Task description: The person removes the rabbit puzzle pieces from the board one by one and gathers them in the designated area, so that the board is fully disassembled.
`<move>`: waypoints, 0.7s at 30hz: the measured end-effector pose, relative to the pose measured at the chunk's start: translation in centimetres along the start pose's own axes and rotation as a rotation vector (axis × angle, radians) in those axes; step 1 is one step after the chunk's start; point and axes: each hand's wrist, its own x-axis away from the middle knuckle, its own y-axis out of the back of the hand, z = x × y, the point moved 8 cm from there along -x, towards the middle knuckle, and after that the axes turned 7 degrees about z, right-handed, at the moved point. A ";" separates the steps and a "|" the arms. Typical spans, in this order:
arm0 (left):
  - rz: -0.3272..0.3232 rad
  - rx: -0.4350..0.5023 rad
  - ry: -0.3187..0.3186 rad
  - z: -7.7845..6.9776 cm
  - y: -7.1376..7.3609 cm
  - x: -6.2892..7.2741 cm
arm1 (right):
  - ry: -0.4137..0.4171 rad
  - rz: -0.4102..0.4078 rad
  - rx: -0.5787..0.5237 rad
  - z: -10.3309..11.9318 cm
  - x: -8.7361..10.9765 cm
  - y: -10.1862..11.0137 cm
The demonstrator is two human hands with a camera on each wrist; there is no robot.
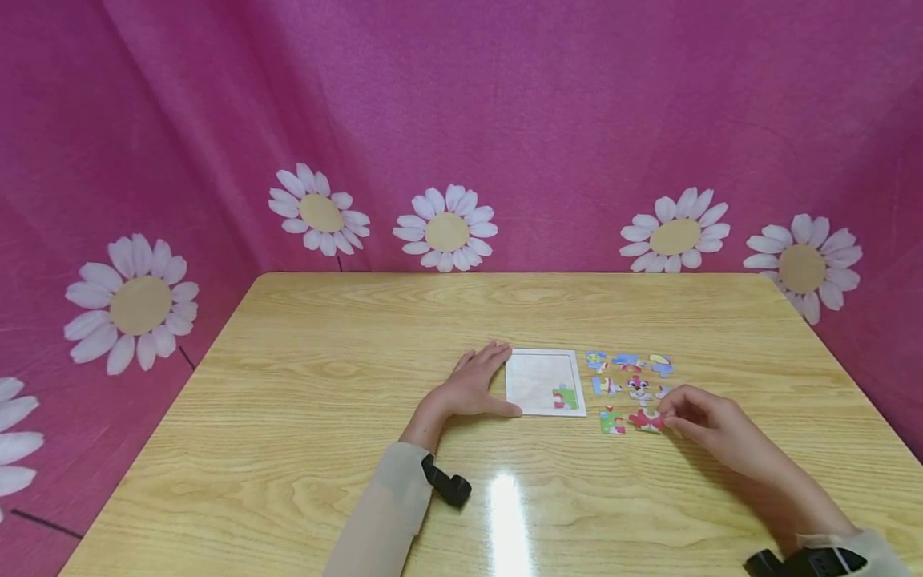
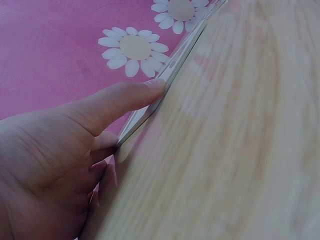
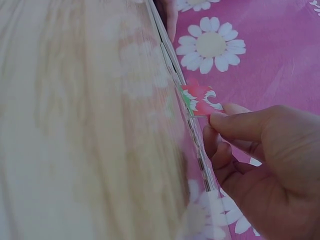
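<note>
In the head view my left hand (image 1: 472,385) lies along the left side of a white square puzzle tray (image 1: 530,385), its fingers spread. Its thumb touches the tray's near left corner and the fingertips are at the far left corner. One green and red piece (image 1: 566,397) lies in the tray's near right corner. Between thumb and fingertips my right hand (image 1: 710,425) pinches a red and white puzzle piece (image 3: 200,100), tilted up in the right wrist view. Several other loose pieces, among them a green one (image 1: 613,421) and a face piece (image 1: 638,387), lie right of the tray.
The wooden table (image 1: 324,344) carries the tray and pieces. A pink curtain (image 1: 461,96) with white flowers hangs behind its far edge and along the left side. Black straps (image 1: 447,482) are on both wrists.
</note>
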 end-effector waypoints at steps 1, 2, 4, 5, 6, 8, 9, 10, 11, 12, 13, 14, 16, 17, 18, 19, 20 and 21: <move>0.000 -0.001 0.001 0.0 0.0 0.0 | -0.003 0.005 -0.005 0.0 0.0 0.0; 0.000 -0.002 0.003 0.0 0.0 0.0 | -0.006 0.009 -0.010 -0.1 0.0 -0.1; 0.000 -0.004 0.004 0.1 0.0 0.0 | -0.009 0.012 -0.011 -0.1 0.0 -0.1; 0.002 -0.007 0.006 0.1 0.0 0.0 | -0.009 0.012 -0.006 -0.2 0.0 -0.1; 0.003 -0.009 0.007 0.1 0.0 0.1 | -0.006 0.008 0.004 -0.2 -0.1 -0.1; 0.002 -0.012 0.007 0.1 0.0 0.0 | -0.003 0.000 0.029 -0.3 -0.1 -0.1; 0.002 -0.013 0.006 0.2 0.0 0.0 | -0.002 -0.003 0.044 -0.4 -0.2 -0.1; 0.002 -0.013 0.006 0.2 0.0 0.0 | 0.000 -0.005 0.056 -0.4 -0.2 -0.1; 0.002 -0.012 0.005 0.2 -0.1 0.0 | 0.002 -0.007 0.068 -0.5 -0.3 -0.1; 0.001 -0.011 0.004 0.2 -0.1 0.0 | 0.004 -0.006 0.077 -0.5 -0.3 -0.1; 0.001 -0.012 0.004 0.2 -0.1 0.0 | 0.003 -0.003 0.085 -0.6 -0.3 -0.1; 0.002 -0.013 0.004 0.2 -0.1 0.0 | 0.002 0.000 0.090 -0.6 -0.4 -0.1; 0.005 -0.012 0.005 0.2 -0.1 0.0 | -0.002 0.009 0.095 -0.6 -0.5 -0.1; 0.006 -0.012 0.004 0.1 -0.1 0.0 | -0.008 0.014 0.099 -0.7 -0.5 -0.1; 0.008 -0.014 0.005 0.1 0.0 0.0 | -0.014 0.021 0.101 -0.8 -0.6 -0.1; 0.010 -0.013 0.006 0.1 0.0 0.0 | -0.019 0.027 0.104 -0.8 -0.6 -0.1; 0.011 -0.014 0.004 0.0 0.0 0.0 | -0.022 0.032 0.107 -0.8 -0.6 -0.1; 0.013 -0.012 0.004 0.0 0.0 0.0 | -0.025 0.039 0.111 -0.9 -0.6 -0.1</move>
